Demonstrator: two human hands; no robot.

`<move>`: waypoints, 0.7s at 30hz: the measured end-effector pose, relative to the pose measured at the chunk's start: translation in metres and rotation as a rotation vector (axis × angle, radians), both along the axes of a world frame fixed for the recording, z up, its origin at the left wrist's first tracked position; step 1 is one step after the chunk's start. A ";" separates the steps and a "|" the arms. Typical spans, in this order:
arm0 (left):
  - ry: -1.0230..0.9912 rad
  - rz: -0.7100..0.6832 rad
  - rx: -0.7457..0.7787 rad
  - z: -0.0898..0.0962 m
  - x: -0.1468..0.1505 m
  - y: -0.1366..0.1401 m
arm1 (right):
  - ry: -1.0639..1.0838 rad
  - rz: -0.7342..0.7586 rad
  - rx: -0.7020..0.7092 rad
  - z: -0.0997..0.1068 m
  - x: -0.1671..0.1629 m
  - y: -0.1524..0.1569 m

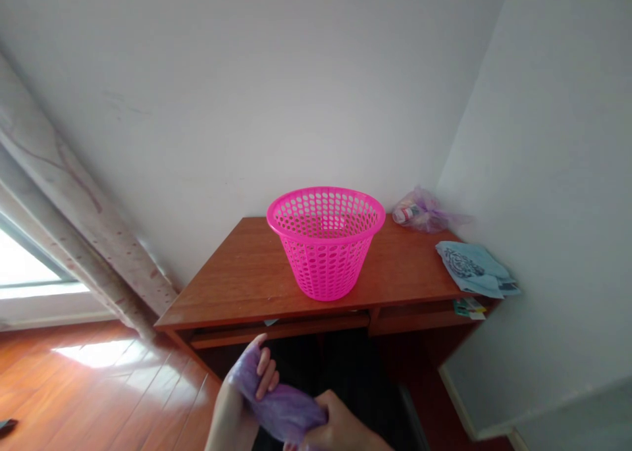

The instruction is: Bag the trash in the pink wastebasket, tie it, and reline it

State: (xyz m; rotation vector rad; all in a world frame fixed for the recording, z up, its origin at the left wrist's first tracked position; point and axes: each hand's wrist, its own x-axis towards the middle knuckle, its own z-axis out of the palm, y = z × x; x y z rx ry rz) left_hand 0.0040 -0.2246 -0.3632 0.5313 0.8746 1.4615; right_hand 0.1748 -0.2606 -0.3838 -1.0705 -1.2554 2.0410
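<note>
A thin purple plastic bag [284, 408] stretches between my two hands, low in the view and in front of the desk. My left hand [267, 374] has its fingers curled round one end, and part of the bag covers the back of that hand. At the other end, lower and to the right, my right hand [340, 423] grips the crumpled plastic. Beyond my hands, a bright pink basket [328, 266] with a pattern of holes stands upright on the desk. Neither hand touches it.
The brown wooden desk [222, 273] stands against the wall. A tied purple translucent bag [429, 214] with things inside lies in its back right corner. Nearer is a folded light blue cloth-like item [474, 266]. A curtain [83, 220] hangs at the left.
</note>
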 end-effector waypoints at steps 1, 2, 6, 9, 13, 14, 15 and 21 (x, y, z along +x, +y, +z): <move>0.139 0.057 -0.017 -0.006 -0.010 0.005 | 0.000 -0.045 -0.068 -0.002 0.007 0.009; 0.328 0.093 -0.023 -0.012 -0.019 0.008 | -0.016 -0.100 -0.092 -0.005 0.015 0.017; 1.309 0.190 0.171 -0.037 -0.024 0.006 | -0.208 -0.288 0.221 -0.009 0.042 0.038; 1.726 0.105 0.494 -0.043 -0.001 -0.012 | -0.557 -0.317 0.484 -0.008 0.045 0.034; 1.582 -0.310 0.664 -0.043 0.026 -0.028 | -0.645 -0.047 0.571 -0.001 0.034 0.019; 1.469 -0.398 0.598 -0.043 0.029 -0.028 | -0.540 0.036 0.560 0.000 0.032 0.016; 1.340 -0.459 0.502 -0.042 0.030 -0.027 | -0.436 0.087 0.548 0.002 0.031 0.015; 0.642 -0.212 0.051 -0.035 0.042 -0.013 | -0.357 -0.205 0.613 -0.009 0.024 0.014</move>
